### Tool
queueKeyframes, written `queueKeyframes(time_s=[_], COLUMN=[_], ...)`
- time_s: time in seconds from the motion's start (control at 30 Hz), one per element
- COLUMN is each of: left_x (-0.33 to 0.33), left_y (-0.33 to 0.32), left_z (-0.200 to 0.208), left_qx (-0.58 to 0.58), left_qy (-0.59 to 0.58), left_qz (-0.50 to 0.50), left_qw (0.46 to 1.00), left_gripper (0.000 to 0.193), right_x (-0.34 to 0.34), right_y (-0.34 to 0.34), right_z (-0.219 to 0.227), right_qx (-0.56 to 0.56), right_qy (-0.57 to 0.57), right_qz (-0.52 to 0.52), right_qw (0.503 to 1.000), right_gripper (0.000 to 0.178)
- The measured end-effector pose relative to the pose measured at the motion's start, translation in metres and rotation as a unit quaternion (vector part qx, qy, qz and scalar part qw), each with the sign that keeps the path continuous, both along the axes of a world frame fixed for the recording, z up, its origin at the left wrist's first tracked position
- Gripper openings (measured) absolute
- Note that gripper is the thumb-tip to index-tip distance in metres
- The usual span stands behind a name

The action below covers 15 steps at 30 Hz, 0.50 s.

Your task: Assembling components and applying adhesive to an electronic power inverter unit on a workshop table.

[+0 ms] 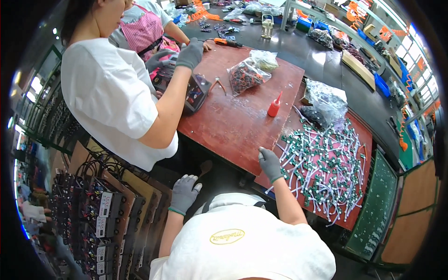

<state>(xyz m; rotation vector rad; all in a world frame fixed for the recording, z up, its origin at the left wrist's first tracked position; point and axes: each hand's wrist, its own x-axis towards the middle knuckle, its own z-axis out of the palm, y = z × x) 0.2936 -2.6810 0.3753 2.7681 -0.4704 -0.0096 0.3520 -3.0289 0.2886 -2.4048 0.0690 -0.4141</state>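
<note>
While the right hand [269,164] rests, fingers curled and empty, at the board's [242,126] near corner, left hand [183,192] hangs spread (lift connectors [322,172] singly).

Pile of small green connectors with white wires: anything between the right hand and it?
Nothing visible. The grey-gloved right hand rests at the near-left edge of the pile of small green connectors with white wires on the red-brown board, fingers already at the nearest pieces.

The right hand [269,164] rests on the board's edge, fingertips hidden among the white-wired green parts [322,172] (too small to make out singly). The clear bags' [247,74] contents blur together.
</note>
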Motion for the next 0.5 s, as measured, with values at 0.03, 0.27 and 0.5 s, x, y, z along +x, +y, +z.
queueKeyframes(time_s=[0.03, 0.27, 0.5], left_x=[0.004, 0.02, 0.03], left_y=[-0.006, -0.036, -0.052], left_z=[-0.002, -0.007, -0.007], left_qx=[-0.015, 0.018, 0.023], left_qy=[-0.019, -0.001, 0.036], left_qz=[0.004, 0.03, 0.046], left_qw=[1.0, 0.999, 0.998], left_gripper=[0.033, 0.036, 0.036], right_x=[0.015, 0.063, 0.069], right_y=[-0.003, -0.007, -0.004], right_z=[0.0, -0.028, -0.045], right_qx=[-0.014, -0.016, -0.05], right_qy=[0.01, 0.006, -0.031], right_qz=[0.014, 0.065, 0.063], right_qw=[1.0, 0.998, 0.996], right_gripper=[0.023, 0.02, 0.021])
